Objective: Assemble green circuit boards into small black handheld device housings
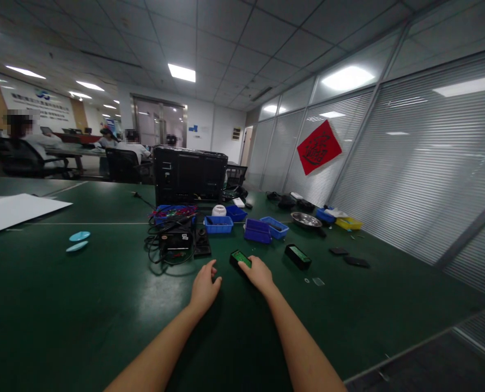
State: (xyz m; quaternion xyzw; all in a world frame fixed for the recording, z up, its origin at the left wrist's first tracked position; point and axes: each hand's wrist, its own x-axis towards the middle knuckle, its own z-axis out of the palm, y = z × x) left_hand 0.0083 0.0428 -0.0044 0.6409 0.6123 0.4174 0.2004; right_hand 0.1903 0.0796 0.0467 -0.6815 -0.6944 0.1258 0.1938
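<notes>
My right hand [260, 273] grips a small black case [235, 262] at its near right end, thumb over the top. Inside the case shows a green circuit board [240, 256]. My left hand [205, 285] is a little to the left, just above or on the green table, with its fingers apart and nothing in them. A second black case [298, 257], also with a green board in it, lies to the right of my right hand. Near it are a small clear plate [318, 281] and a little white ring [307, 280].
Ahead stand blue bins [218, 225], a metal bowl [306, 219], a yellow tray [349, 223] and a cabled black box [176, 240]. A large black monitor-like casing [190, 174] rises behind. Flat black pieces [356, 262] lie right, light-blue shells [79, 236] left. Several people sit in the background.
</notes>
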